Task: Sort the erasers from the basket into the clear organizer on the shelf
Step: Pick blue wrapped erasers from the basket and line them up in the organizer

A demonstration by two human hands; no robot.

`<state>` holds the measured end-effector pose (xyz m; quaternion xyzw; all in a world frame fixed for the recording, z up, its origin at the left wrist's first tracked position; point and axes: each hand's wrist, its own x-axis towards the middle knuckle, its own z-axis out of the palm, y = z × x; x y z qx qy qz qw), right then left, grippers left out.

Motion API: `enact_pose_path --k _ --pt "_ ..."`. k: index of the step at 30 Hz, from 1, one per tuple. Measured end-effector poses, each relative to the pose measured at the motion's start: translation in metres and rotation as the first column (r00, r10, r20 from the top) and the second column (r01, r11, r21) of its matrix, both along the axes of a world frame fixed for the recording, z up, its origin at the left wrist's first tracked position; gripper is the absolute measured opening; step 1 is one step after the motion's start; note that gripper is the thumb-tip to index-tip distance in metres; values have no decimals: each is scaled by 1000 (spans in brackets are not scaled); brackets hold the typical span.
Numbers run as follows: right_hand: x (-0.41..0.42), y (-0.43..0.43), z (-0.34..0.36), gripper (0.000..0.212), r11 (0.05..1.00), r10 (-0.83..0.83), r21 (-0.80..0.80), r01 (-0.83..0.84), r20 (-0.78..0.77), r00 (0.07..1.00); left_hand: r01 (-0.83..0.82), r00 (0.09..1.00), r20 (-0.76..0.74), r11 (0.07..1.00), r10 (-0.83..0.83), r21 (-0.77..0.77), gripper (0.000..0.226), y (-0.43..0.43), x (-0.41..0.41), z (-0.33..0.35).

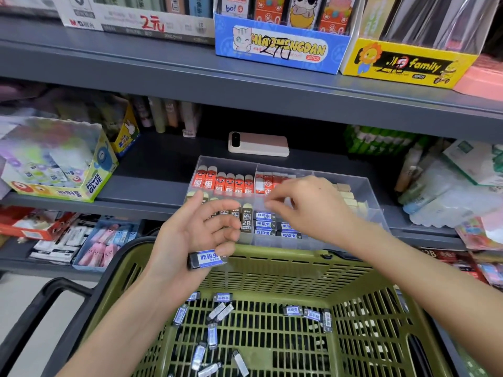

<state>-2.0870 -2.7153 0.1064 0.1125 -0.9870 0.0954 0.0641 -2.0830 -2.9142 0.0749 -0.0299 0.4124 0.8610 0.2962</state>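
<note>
My left hand (196, 232) hovers above the basket's far rim and holds a black eraser with a blue label (207, 259) in its curled lower fingers. My right hand (307, 205) reaches over the clear organizer (367, 191) on the shelf. Its fingertips are blurred above the stacked blue-label erasers (265, 223), and I see nothing between them. The organizer also holds red erasers (226, 183), brown 2B erasers (246, 219) and cream ones (351, 198). Several blue-label erasers (294, 310) lie loose on the floor of the green basket (285, 257).
A pink phone (258, 144) lies on the shelf behind the organizer. A glue display box (54, 172) stands at the left and packaged goods (449, 186) at the right. The upper shelf (190, 74) overhangs, and the basket's black handle (54, 292) sits lower left.
</note>
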Motion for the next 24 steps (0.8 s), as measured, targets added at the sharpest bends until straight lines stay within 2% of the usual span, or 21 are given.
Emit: enact_pose_path --k 1,2,3,6,8,11,13,15,16,18,20,24 --pt "10 -8 5 17 978 67 -189 -86 -106 992 -10 1000 9 1000 10 3 48 2 1 1" --pt "19 -17 10 16 931 144 -308 -194 -177 974 -18 1000 13 1000 18 -1 48 3 1 2" --pt "27 -24 11 17 897 219 -341 -282 -210 953 -24 1000 14 1000 24 -14 48 5 2 3" --pt "41 -41 5 24 901 339 -214 -378 -195 920 -23 1000 4 998 23 -51 45 12 4 8" --pt "42 -42 1 22 907 335 -201 -369 -187 924 -18 1000 -16 998 17 -58 44 15 5 12" --pt "43 -34 3 24 880 302 -322 -348 -185 935 -41 993 -115 994 29 -105 47 17 7 13" --pt "37 -18 6 28 881 172 -419 -219 -148 974 -115 962 -265 976 63 -184 48 16 8 8" --pt "25 6 10 25 887 5 -462 -13 -19 1000 -227 888 -454 924 68 -306 39 14 10 2" --pt "18 19 10 23 909 -64 -410 82 57 996 -290 839 -541 883 48 -371 34 13 11 -2" --pt "6 38 5 23 969 -166 -159 192 164 972 -395 737 -676 794 -27 -463 28 8 13 -8" --pt "-1 43 -2 28 982 -178 91 163 190 965 -456 658 -747 739 -96 -496 27 5 16 -15" --pt "-10 34 -19 31 918 -40 396 12 63 997 -468 624 -768 719 -143 -514 26 1 17 -24"
